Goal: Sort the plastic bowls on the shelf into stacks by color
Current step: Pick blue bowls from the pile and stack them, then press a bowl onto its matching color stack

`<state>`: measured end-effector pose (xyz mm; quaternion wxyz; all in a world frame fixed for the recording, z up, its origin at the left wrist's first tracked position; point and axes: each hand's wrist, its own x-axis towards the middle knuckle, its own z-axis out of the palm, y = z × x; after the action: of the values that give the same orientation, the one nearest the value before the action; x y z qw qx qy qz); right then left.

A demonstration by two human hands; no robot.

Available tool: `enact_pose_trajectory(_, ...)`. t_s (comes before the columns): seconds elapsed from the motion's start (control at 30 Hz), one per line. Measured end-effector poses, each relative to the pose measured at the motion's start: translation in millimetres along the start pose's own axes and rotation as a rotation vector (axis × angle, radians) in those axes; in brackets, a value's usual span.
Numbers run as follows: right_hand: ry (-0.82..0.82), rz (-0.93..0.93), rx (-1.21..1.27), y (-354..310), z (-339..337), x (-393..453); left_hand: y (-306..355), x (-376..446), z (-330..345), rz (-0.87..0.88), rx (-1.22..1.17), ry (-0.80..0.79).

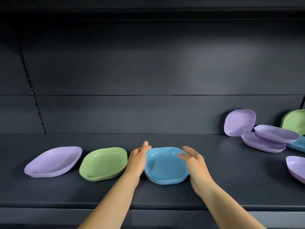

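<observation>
A stack of blue bowls (165,166) sits at the middle of the dark shelf (165,194). My left hand (137,160) lies flat against its left side, fingers straight. My right hand (194,160) rests on its right rim, fingers spread. Neither hand grips it. To the left stand a green bowl stack (103,163) and a purple bowl (52,161). At the right lie loose purple bowls: one leaning on the back wall (239,122), two overlapping (264,142), one at the frame edge (296,167). A green bowl (295,122) leans behind, and a blue bowl (297,144) lies under the purple ones.
The shelf's back wall (148,80) is dark grey with a slotted upright (33,93) at the left. The shelf's front edge (49,204) runs below my forearms. An upper shelf hangs overhead.
</observation>
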<state>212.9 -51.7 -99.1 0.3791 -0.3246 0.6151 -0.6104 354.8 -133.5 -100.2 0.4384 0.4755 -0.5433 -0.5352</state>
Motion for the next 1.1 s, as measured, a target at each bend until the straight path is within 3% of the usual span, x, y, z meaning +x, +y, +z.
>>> enact_pose_trajectory(0.1,-0.042,-0.014,-0.069,7,4,4,-3,2,0,0.043,0.07,-0.029)
enact_pose_trajectory(0.3,-0.034,-0.143,-0.496,16,7,7,-10,7,-3,0.099,0.265,-0.078)
enact_pose_trajectory(0.5,-0.021,-0.15,-0.585,13,10,10,-10,12,-5,0.144,0.342,-0.067)
enact_pose_trajectory(0.6,-0.04,-0.168,-0.6,2,-4,7,-3,14,-4,0.208,0.495,-0.069)
enact_pose_trajectory(0.73,0.015,-0.397,-0.827,-30,-62,0,31,10,22,0.33,0.588,-0.028)
enact_pose_trajectory(0.83,0.02,-0.537,-1.097,-51,-118,-5,58,-1,69,0.407,0.614,-0.123)
enact_pose_trajectory(1.1,0.067,-0.591,-1.485,-92,-280,15,85,-37,235,0.413,0.763,-0.433)
